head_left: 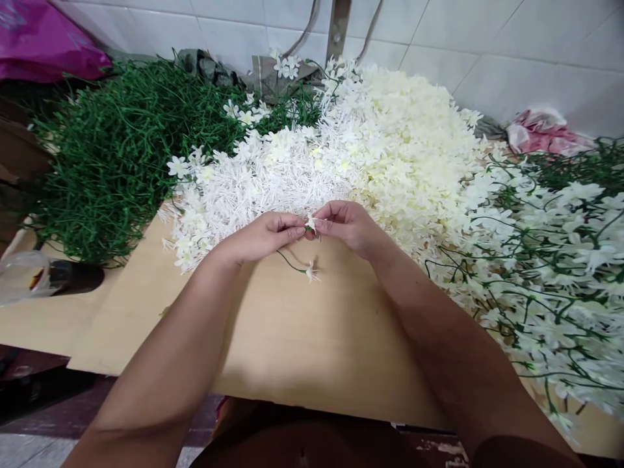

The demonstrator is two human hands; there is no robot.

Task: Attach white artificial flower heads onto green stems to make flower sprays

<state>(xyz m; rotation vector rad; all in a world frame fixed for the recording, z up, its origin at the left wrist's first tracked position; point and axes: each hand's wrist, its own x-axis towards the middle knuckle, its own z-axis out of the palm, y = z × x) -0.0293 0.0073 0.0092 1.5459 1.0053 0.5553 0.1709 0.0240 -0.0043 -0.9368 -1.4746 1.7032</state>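
Observation:
My left hand (266, 235) and my right hand (348, 227) meet fingertip to fingertip over a light wooden board (292, 331). Both are pinched on one small white artificial flower (311, 223) held between them. From the left hand a thin green stem (290, 262) hangs down, ending in another white blossom (311, 272) just above the board. Directly behind the hands lies a heap of loose white flower centres (253, 179).
A large mound of cream petals (404, 136) fills the back middle. A tangle of bare green stems (117, 149) lies at the left. Finished flower sprigs (550, 266) cover the right. A purple bag (43, 39) and a pink bag (541, 133) sit against the tiled wall.

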